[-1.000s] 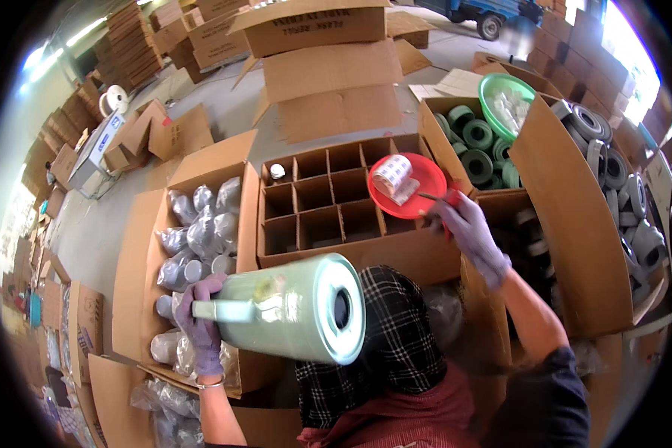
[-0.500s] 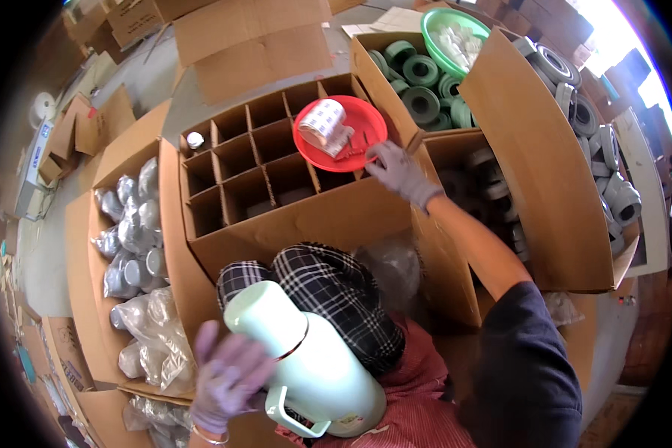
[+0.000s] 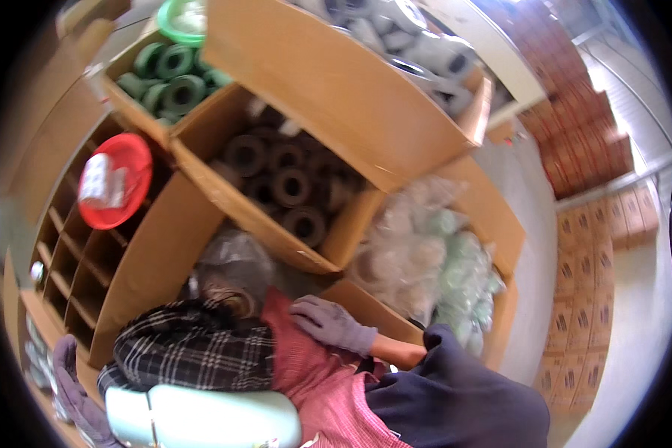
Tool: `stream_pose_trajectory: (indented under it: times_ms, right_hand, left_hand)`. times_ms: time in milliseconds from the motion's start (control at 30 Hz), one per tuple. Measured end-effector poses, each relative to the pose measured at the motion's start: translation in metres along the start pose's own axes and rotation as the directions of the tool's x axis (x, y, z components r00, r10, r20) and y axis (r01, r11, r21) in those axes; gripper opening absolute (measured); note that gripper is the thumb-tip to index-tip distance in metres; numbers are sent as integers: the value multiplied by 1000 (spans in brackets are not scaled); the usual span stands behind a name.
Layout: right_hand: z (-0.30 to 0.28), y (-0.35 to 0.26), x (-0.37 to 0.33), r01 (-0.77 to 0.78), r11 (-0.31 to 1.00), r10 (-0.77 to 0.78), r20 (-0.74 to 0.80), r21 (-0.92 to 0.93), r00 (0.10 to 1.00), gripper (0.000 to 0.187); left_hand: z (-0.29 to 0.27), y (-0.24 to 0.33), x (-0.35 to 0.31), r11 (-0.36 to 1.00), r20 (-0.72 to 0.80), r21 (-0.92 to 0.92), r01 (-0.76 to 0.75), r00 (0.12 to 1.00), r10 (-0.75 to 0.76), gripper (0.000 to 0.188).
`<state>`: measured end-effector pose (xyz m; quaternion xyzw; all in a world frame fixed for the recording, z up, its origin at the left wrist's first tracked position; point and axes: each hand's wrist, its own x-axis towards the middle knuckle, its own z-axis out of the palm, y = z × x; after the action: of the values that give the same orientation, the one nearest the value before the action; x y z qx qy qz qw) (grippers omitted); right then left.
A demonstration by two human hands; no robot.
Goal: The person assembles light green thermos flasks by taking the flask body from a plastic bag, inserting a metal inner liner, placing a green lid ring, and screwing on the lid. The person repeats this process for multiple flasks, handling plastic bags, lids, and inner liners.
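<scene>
Brown cartons (image 3: 581, 265) stand stacked at right — a green basin (image 3: 173, 34), upper left.

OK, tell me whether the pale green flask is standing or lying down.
Lying down: the flask shows its long side to the camera, stretched beside the plaid cloth, capped end toward the left hand.

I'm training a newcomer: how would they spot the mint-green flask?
Find the black-and-white plaid fabric over the person's lap, lower left. Along its lower edge lies the cylindrical, pale mint-green flask, one end beside the purple-gloved left hand. Unlike that cloth, it's smooth and glossy.
</scene>
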<state>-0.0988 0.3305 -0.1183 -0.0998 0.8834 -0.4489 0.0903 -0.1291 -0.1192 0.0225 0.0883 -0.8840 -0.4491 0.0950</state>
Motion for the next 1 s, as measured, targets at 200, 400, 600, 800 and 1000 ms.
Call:
stream_pose_trajectory:
  times_ms: [200, 400, 600, 800, 1000]
  right_hand:
    - [-161, 39, -146, -299, 880, 19, -601, -369, 799, 16]
    - [-234, 168, -352, -907, 417, 554, -807, 58, 204, 39]
    - [-206, 158, -318, -992, 129, 734, -672, 4, 93, 73]
    - [-201, 198, -388, -913, -53, 903, -410, -404, 129, 97]
    - [-187, 164, -393, -949, -58, 987, -124, 309, -101, 45]
  left_hand:
    - [33, 65, -4, 854, 266, -396, 337, 932, -245, 40]
    - [7, 27, -6, 941, 431, -252, 226, 897, -100, 50]
    - [-15, 4, -5, 976, 409, 86, -201, 900, 150, 65]
    - [-17, -16, 0, 903, 396, 325, -283, 907, 142, 82]
    - [-19, -18, -9, 939, 334, 283, -196, 938, 95, 73]
